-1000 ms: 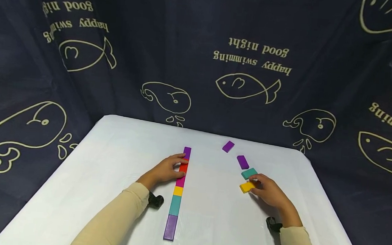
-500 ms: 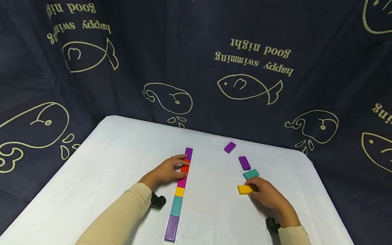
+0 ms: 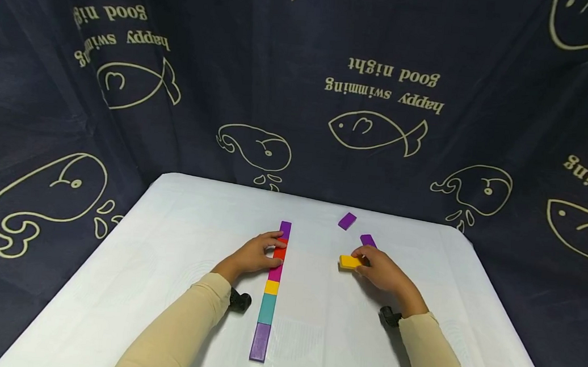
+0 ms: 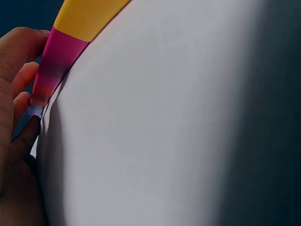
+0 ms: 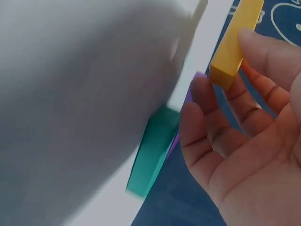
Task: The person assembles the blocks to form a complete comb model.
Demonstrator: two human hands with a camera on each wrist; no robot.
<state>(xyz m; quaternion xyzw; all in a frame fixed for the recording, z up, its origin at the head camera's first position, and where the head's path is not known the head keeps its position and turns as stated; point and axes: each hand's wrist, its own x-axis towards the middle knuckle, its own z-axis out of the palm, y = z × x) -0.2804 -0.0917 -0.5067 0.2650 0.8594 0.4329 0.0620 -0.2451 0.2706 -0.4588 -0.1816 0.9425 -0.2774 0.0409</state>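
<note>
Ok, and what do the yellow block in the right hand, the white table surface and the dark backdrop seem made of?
Yellow block: painted wood or plastic, unclear which; smooth, evenly coloured, crisp edges. White table surface: perhaps a plastic or coated sheet, given faint creases and sheen. Dark backdrop: probably fabric, mostly matte, hanging in soft folds.

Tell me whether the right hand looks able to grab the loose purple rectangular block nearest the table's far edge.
Probably not yet: the right hand pinches a yellow rectangular block, which it would likely need to release first. Nothing covers the far purple rectangular block, though.
</note>
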